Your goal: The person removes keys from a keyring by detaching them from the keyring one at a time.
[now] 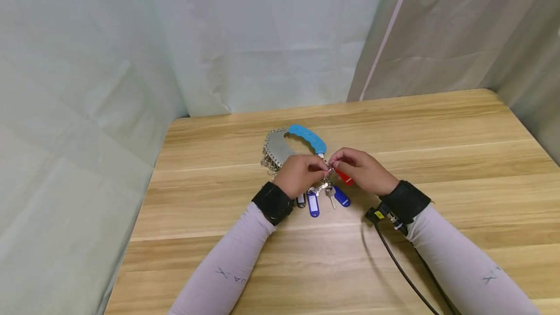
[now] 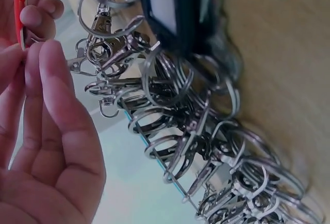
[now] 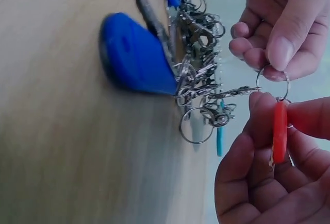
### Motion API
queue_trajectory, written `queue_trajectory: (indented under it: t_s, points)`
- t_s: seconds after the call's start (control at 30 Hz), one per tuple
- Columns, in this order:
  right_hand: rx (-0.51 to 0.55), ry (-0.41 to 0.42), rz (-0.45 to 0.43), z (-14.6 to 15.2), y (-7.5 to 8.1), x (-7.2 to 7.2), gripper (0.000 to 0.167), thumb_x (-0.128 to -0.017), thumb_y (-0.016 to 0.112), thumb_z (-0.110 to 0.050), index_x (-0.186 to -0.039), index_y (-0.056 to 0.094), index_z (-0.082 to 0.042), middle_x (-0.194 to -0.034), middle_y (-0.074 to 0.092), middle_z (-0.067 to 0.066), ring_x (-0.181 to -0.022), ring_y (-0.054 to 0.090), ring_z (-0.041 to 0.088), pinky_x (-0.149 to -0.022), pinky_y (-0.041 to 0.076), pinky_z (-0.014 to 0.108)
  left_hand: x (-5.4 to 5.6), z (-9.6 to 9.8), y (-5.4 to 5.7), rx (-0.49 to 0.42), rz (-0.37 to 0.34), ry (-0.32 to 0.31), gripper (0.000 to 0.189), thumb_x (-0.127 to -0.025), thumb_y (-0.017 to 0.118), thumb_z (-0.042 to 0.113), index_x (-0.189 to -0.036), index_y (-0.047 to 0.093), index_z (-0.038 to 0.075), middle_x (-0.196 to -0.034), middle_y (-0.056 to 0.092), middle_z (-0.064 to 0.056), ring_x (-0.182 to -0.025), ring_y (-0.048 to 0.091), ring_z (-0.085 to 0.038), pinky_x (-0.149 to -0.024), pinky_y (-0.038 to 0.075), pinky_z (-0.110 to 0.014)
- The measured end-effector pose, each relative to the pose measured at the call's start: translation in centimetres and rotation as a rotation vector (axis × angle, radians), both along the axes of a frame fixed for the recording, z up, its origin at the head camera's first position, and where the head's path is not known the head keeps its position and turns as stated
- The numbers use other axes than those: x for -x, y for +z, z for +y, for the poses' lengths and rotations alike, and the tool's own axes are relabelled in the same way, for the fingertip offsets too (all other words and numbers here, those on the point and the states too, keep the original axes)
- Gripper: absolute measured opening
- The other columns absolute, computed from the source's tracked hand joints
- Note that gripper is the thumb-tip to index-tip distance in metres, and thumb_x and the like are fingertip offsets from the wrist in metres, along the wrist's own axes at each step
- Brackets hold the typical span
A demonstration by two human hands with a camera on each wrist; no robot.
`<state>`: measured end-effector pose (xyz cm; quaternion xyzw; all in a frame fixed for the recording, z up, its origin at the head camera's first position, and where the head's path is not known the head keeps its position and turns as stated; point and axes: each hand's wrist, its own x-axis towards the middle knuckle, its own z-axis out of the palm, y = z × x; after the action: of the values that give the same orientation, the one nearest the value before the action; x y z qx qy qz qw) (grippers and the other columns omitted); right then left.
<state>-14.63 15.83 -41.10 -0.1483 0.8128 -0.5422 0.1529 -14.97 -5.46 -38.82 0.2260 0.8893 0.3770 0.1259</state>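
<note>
The left hand point(image 1: 299, 174) pinches a thin split key ring point(image 3: 289, 87) between thumb and fingertips, seen best in the right wrist view. Attached to that ring is a red key tag point(image 3: 280, 131), which the right hand point(image 1: 367, 173) holds between thumb and fingers. A sliver of metal shows beside the tag, mostly hidden by the fingers. Just beyond both hands lies a curved grey metal plate point(image 1: 280, 147) with a light-blue handle point(image 1: 308, 137). Metal clasps and rings point(image 2: 170, 131) hang in a row along the plate's outer edge.
Near the hands on the wooden table point(image 1: 197, 218) lie a blue key tag point(image 1: 313, 204), another blue tag point(image 1: 341, 197), a black tag point(image 1: 301, 201) and a silver key point(image 1: 331, 198). A black cable point(image 1: 402, 271) runs beside the right forearm. Pale curtains point(image 1: 280, 38) stand behind the table.
</note>
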Motion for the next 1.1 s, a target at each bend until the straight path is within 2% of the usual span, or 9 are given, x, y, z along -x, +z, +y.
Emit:
queue_trajectory:
  t_s: [0.17, 0.37, 0.53, 0.7, 0.93, 1.1]
  points:
    - [-0.011, -0.008, -0.008, 0.0, -0.2, 0.1, 0.019, -0.106, 0.052, -0.017, -0.115, 0.065, -0.007, -0.111, 0.068, 0.012, -0.099, 0.059, 0.026, -0.084, 0.052, 0.028, 0.0, -0.1, 0.0, 0.005, -0.008, -0.016, 0.011, -0.094, 0.069, 0.01, -0.101, 0.077, 0.012, -0.097, 0.077, -0.001, -0.085, 0.067, -0.01, -0.077, 0.053, -0.022]
    - [-0.002, -0.014, 0.004, 0.0, -0.2, 0.1, 0.019, -0.105, 0.052, -0.016, -0.115, 0.065, -0.006, -0.111, 0.068, 0.012, -0.099, 0.059, 0.026, -0.083, 0.052, 0.026, 0.0, 0.0, 0.0, 0.028, 0.01, -0.003, 0.011, -0.095, 0.067, 0.011, -0.102, 0.075, 0.01, -0.094, 0.076, -0.002, -0.084, 0.067, -0.011, -0.075, 0.052, -0.022]
    - [0.009, -0.013, -0.007, -0.2, 0.1, -0.1, 0.018, -0.105, 0.053, -0.016, -0.115, 0.065, -0.006, -0.11, 0.068, 0.013, -0.096, 0.059, 0.024, -0.079, 0.052, 0.026, 0.0, 0.0, -0.1, 0.035, 0.088, 0.05, 0.014, -0.096, 0.066, 0.015, -0.108, 0.074, 0.012, -0.097, 0.075, -0.003, -0.087, 0.068, -0.015, -0.077, 0.054, -0.026]
    - [0.014, -0.008, -0.015, -0.4, 0.5, -0.5, 0.018, -0.105, 0.053, -0.015, -0.114, 0.065, -0.005, -0.109, 0.068, 0.014, -0.091, 0.059, 0.022, -0.075, 0.052, 0.026, 0.1, 0.2, -0.6, 0.042, 0.153, 0.036, 0.015, -0.097, 0.068, 0.016, -0.109, 0.076, 0.013, -0.097, 0.072, -0.003, -0.091, 0.066, -0.016, -0.08, 0.053, -0.026]
    - [0.041, -0.003, -0.021, -0.7, 0.7, -0.8, 0.017, -0.104, 0.054, -0.015, -0.114, 0.064, -0.004, -0.112, 0.069, 0.015, -0.103, 0.062, 0.028, -0.084, 0.053, 0.022, 0.2, 0.2, -0.9, 0.0, 0.197, 0.046, 0.011, -0.094, 0.07, 0.012, -0.103, 0.076, 0.011, -0.099, 0.071, -0.004, -0.092, 0.067, -0.018, -0.08, 0.053, -0.024]
    - [0.044, -0.006, -0.016, -0.8, 0.8, -1.0, 0.017, -0.104, 0.055, -0.015, -0.115, 0.063, -0.004, -0.111, 0.067, 0.016, -0.097, 0.061, 0.024, -0.082, 0.052, 0.022, 0.2, 0.2, -1.0, 0.006, 0.247, 0.036, 0.01, -0.094, 0.07, 0.012, -0.102, 0.076, 0.011, -0.105, 0.074, -0.004, -0.097, 0.069, -0.018, -0.087, 0.055, -0.03]
